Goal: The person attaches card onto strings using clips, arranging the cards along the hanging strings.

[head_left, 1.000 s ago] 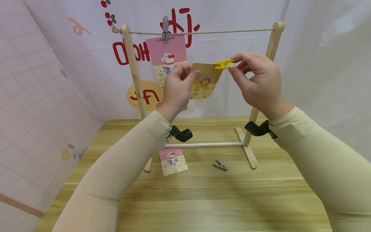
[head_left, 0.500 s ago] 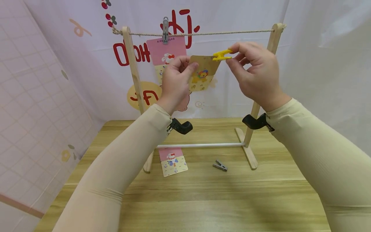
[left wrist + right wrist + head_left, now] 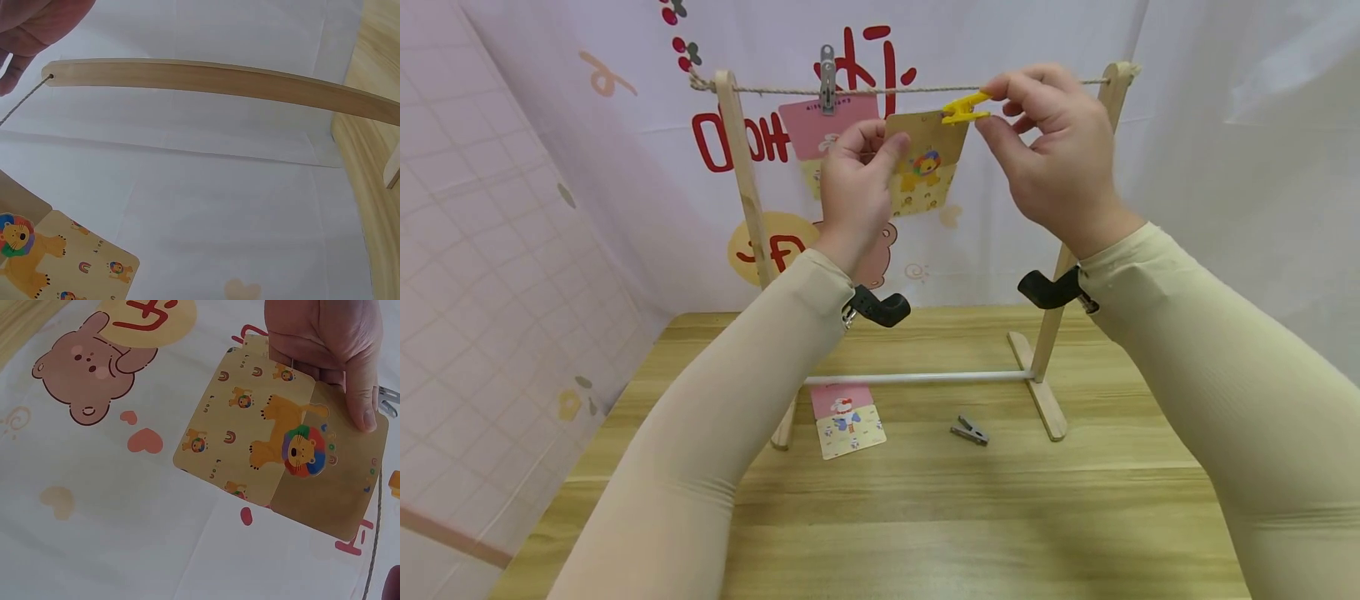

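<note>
My left hand [image 3: 859, 179] pinches a lion card [image 3: 928, 162] by its left edge, thumb in front, holding it up just below the rope [image 3: 917, 89]. My right hand [image 3: 1060, 154] pinches the handles of a yellow clothespin [image 3: 964, 108] between thumb and fingers. In the head view the clothespin's tip overlaps the card's upper right corner. The right wrist view shows the clothespin [image 3: 395, 483] only in part, with a narrow gap to the card [image 3: 281, 444]. Behind my left hand, a pink rabbit card [image 3: 808, 129] hangs from the rope by a grey clothespin [image 3: 827, 79].
The rope runs between two wooden posts [image 3: 747, 175], joined low down by a white bar [image 3: 925, 377]. On the wooden table [image 3: 895, 533] lie another rabbit card [image 3: 850, 422] and a grey clothespin [image 3: 971, 430]. A printed cloth [image 3: 985, 242] hangs behind the rack.
Both hands have risen toward the rope, carrying the lion card and the yellow clothespin up and slightly left. The things on the table have stayed put.
</note>
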`<state>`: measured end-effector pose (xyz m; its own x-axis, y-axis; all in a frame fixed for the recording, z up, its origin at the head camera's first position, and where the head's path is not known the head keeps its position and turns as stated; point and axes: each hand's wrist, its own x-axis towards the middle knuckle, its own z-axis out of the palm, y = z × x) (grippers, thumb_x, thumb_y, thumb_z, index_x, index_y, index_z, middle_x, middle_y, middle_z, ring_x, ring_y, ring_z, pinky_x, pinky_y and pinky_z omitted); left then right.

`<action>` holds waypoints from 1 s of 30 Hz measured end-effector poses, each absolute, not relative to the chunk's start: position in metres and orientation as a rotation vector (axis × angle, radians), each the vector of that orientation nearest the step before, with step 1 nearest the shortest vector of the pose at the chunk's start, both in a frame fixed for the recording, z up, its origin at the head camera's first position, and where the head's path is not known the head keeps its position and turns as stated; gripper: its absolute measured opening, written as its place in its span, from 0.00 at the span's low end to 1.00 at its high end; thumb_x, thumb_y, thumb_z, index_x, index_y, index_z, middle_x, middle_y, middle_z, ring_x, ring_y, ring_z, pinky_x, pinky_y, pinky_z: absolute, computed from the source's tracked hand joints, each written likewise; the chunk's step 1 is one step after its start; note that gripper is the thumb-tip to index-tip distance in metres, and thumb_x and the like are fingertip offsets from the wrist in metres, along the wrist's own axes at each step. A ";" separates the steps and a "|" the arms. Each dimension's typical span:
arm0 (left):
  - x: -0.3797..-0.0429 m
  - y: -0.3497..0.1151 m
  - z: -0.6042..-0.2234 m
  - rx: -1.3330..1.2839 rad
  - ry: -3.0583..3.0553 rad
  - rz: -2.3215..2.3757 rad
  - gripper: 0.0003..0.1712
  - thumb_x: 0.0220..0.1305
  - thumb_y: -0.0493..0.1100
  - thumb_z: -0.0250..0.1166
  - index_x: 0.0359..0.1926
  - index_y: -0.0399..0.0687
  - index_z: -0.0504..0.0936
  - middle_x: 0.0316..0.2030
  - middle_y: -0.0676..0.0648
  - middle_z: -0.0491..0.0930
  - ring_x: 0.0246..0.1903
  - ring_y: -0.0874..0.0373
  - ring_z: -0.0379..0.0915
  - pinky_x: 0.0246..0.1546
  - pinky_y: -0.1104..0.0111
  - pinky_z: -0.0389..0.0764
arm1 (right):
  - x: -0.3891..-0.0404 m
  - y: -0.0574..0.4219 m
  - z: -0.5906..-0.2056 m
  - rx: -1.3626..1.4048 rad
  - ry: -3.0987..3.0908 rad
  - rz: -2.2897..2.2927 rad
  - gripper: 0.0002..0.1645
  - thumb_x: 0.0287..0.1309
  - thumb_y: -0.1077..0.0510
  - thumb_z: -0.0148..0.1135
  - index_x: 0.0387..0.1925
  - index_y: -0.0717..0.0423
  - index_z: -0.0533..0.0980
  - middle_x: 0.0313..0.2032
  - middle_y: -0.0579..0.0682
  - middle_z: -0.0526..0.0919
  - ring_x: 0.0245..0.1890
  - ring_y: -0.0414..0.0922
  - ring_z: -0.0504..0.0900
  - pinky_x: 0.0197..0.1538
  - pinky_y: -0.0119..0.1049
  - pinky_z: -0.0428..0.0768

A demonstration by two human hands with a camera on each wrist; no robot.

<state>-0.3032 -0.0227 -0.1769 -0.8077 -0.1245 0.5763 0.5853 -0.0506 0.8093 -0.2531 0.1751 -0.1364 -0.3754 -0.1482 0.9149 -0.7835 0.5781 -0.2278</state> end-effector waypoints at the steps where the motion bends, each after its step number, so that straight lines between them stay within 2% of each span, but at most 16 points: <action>1: -0.304 -0.022 -0.176 -0.485 -1.737 -1.918 0.11 0.71 0.45 0.70 0.49 0.44 0.85 0.37 0.55 0.77 0.42 0.61 0.73 0.45 0.73 0.75 | -0.254 0.174 -0.135 0.748 -1.861 0.827 0.10 0.69 0.62 0.67 0.48 0.62 0.86 0.44 0.29 0.75 0.45 0.29 0.74 0.49 0.22 0.76; 6: -0.308 -0.022 -0.172 -0.468 -1.729 -1.940 0.11 0.70 0.46 0.70 0.49 0.45 0.85 0.38 0.54 0.77 0.42 0.61 0.73 0.45 0.73 0.75 | -0.259 0.170 -0.125 0.653 -1.925 0.773 0.11 0.70 0.57 0.67 0.50 0.55 0.88 0.48 0.43 0.83 0.47 0.24 0.68 0.52 0.23 0.70; 10: -0.312 -0.022 -0.171 -0.450 -1.721 -1.947 0.12 0.70 0.46 0.70 0.49 0.46 0.85 0.38 0.55 0.77 0.42 0.62 0.73 0.43 0.73 0.75 | -0.263 0.169 -0.119 0.618 -1.966 0.710 0.13 0.72 0.55 0.65 0.52 0.51 0.88 0.52 0.49 0.85 0.49 0.20 0.64 0.52 0.24 0.67; 13: -0.314 -0.022 -0.170 -0.454 -1.705 -1.961 0.12 0.70 0.45 0.70 0.48 0.44 0.85 0.37 0.55 0.77 0.41 0.62 0.74 0.43 0.73 0.75 | -0.266 0.167 -0.117 0.628 -1.990 0.695 0.13 0.73 0.54 0.64 0.52 0.50 0.88 0.53 0.49 0.85 0.51 0.24 0.65 0.53 0.26 0.66; 20: -0.316 -0.022 -0.168 -0.461 -1.695 -1.967 0.11 0.70 0.44 0.70 0.48 0.44 0.85 0.37 0.54 0.77 0.42 0.62 0.75 0.44 0.74 0.76 | -0.270 0.165 -0.115 0.663 -2.009 0.681 0.13 0.74 0.54 0.63 0.53 0.52 0.87 0.54 0.50 0.85 0.60 0.43 0.72 0.56 0.32 0.65; 30: -0.319 -0.022 -0.165 -0.434 -1.711 -1.959 0.12 0.69 0.45 0.71 0.49 0.45 0.86 0.38 0.55 0.77 0.43 0.62 0.75 0.47 0.73 0.77 | -0.271 0.163 -0.110 0.651 -2.041 0.656 0.14 0.75 0.53 0.61 0.53 0.52 0.87 0.55 0.49 0.85 0.60 0.45 0.71 0.56 0.34 0.65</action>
